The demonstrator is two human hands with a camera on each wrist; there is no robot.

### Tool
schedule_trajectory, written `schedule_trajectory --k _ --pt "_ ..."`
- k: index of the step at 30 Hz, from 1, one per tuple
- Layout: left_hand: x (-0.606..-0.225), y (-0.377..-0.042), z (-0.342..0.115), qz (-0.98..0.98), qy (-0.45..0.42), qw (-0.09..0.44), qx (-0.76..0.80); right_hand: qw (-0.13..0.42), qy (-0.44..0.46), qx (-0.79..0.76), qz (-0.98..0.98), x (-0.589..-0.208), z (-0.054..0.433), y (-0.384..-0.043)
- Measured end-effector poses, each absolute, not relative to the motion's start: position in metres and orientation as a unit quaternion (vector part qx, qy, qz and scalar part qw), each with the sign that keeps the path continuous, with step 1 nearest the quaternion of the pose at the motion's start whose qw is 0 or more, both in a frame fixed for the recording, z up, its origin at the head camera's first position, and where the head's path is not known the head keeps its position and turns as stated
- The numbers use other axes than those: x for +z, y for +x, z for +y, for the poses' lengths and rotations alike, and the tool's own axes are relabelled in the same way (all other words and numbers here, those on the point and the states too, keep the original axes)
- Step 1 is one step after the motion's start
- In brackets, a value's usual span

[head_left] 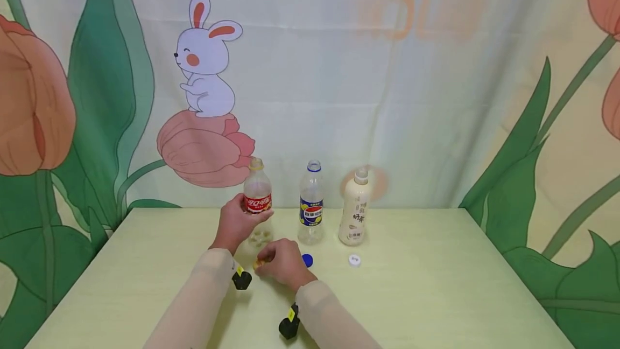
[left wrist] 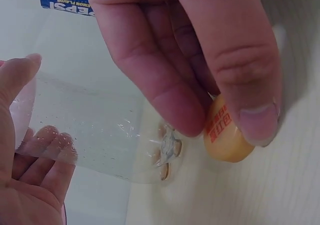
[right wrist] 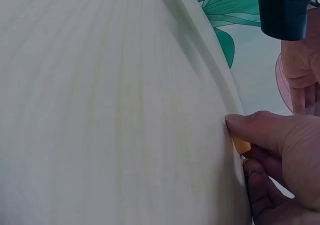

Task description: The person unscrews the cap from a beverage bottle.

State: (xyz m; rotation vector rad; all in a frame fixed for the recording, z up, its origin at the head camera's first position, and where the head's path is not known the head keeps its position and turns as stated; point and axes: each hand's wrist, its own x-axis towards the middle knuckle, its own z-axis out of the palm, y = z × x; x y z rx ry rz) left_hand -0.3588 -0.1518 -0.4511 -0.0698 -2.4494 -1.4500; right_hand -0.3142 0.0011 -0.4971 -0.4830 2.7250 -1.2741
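Note:
My left hand (head_left: 236, 223) grips a clear plastic bottle (head_left: 258, 185) with a red label around its middle. The bottle's neck has a yellow ring and no cap. In the left wrist view water droplets dot its clear wall, and its lobed base shows close to my other hand. Just in front of that base, my right hand (head_left: 286, 264) pinches an orange bottle cap (left wrist: 225, 140) between thumb and fingers, low over the table. Red print marks the cap's top. In the right wrist view the cap's edge (right wrist: 241, 144) peeks out between thumb and fingers.
Right of the held bottle stands an uncapped clear Pepsi bottle (head_left: 311, 211) with a blue label. A cream-coloured bottle (head_left: 355, 211) stands farther right. A blue cap (head_left: 307, 260) and a white cap (head_left: 354, 260) lie before them on the table (head_left: 436, 284). A printed curtain (head_left: 310, 69) hangs behind.

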Motion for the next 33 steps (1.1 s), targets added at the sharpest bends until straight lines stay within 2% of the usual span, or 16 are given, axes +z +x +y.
schedule_trajectory --k 9,14,18,24,27,33 --pt "-0.451 -0.357 -0.154 -0.852 -0.026 0.135 -0.505 0.059 -0.157 -0.422 0.891 -0.494 0.002 -0.314" --pt "-0.453 -0.355 -0.157 -0.858 -0.023 0.097 -0.504 0.096 -0.153 -0.424 0.888 -0.478 0.009 -0.309" --pt "-0.451 -0.351 -0.164 -0.859 -0.035 0.068 -0.507 0.089 -0.181 -0.423 0.884 -0.462 0.02 -0.306" --pt "-0.443 -0.337 -0.181 -0.887 -0.05 0.058 -0.456 -0.007 -0.23 -0.418 0.879 -0.432 0.054 -0.294" --pt "-0.439 -0.329 -0.189 -0.905 -0.056 0.067 -0.417 -0.076 -0.236 -0.413 0.876 -0.417 0.077 -0.284" --pt "-0.429 -0.312 -0.195 -0.932 -0.105 0.142 -0.316 -0.25 -0.241 -0.362 0.865 -0.394 0.128 -0.272"
